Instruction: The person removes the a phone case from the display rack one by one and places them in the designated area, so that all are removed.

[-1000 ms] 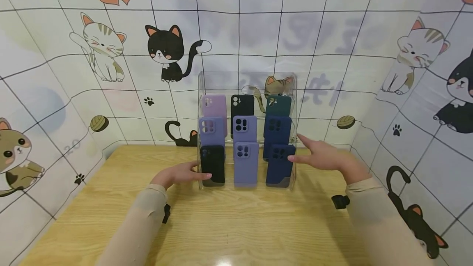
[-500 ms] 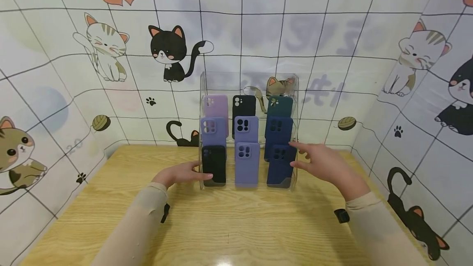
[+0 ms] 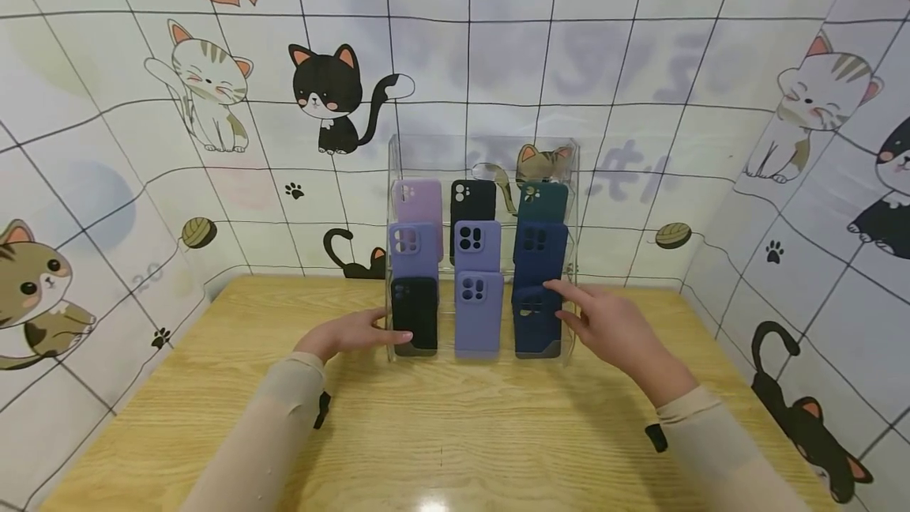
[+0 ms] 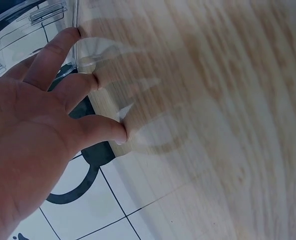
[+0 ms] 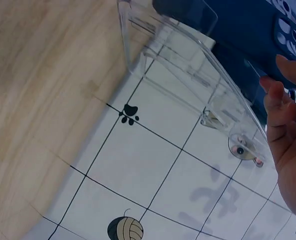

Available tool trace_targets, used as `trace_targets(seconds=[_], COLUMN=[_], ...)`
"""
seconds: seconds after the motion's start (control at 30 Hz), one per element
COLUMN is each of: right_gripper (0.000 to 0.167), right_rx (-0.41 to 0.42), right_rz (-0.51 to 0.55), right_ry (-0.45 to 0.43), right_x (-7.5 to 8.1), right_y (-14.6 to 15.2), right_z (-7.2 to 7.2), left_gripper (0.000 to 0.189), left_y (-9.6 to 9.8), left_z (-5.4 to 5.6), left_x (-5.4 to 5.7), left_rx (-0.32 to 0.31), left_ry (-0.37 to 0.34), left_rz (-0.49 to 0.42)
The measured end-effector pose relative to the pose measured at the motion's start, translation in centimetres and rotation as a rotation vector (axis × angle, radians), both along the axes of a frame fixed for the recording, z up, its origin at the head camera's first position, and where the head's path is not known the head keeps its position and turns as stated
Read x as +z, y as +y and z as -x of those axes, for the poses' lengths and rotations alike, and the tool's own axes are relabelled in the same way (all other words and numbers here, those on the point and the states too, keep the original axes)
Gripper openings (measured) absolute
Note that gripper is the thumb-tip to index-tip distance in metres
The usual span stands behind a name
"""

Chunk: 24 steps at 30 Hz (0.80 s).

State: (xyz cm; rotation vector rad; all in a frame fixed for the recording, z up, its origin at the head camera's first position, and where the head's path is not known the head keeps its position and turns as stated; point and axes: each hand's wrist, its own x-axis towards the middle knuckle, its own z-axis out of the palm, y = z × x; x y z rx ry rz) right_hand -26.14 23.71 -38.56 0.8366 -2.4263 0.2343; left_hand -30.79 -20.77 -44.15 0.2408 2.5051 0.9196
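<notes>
A clear stepped display stand [image 3: 441, 160] holds several phone cases in three rows. In the bottom row are a black case [image 3: 415, 314], a lavender case [image 3: 479, 318] and a dark blue phone case [image 3: 533, 332]. My left hand [image 3: 351, 334] rests against the stand's left side, thumb across in front of the black case. Its fingers are spread in the left wrist view. My right hand [image 3: 614, 330] pinches the dark blue phone case near its top right; the right wrist view shows fingertips on both sides of its edge.
Above stand a purple case [image 3: 418, 200], a black case [image 3: 473, 200], a green case [image 3: 543, 200] and more cases in the middle row. The stand sits at the back of the wooden table [image 3: 441, 433], before a cat-patterned cloth wall [image 3: 611, 77].
My right hand has moved left from the stand's right side onto the bottom dark blue case and taken hold of it. That case's top has shifted slightly. The left hand stays against the stand.
</notes>
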Motion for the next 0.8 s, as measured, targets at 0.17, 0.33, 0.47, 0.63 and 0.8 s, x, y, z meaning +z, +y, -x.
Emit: trace_targets(seconds=[0.17, 0.33, 0.47, 0.63, 0.8], right_gripper=[0.056, 0.053, 0.05, 0.052, 0.052], right_rx=[0.044, 0.117, 0.162, 0.174, 0.181], right_rz=[-0.014, -0.006, 0.086, 0.186, 0.247], right_ry=[0.002, 0.027, 0.024, -0.046, -0.165], right_x=[-0.6, -0.2, 1.8, 4.0, 5.0], right_y=[-0.5, -0.2, -0.6, -2.1, -4.1], right_z=[0.0, 0.2, -0.1, -0.6, -1.2], left_gripper=[0.117, 0.118, 0.118, 0.119, 0.118], left_y=[0.0, 0.0, 0.0, 0.0, 0.0], left_z=[0.2, 0.3, 0.3, 0.3, 0.2], left_x=[-0.1, -0.1, 0.1, 0.2, 0.1], left_rx=[-0.002, -0.008, -0.006, -0.003, -0.002], left_ry=[0.01, 0.01, 0.015, 0.015, 0.014], left_rz=[0.002, 0.003, 0.007, 0.007, 0.009])
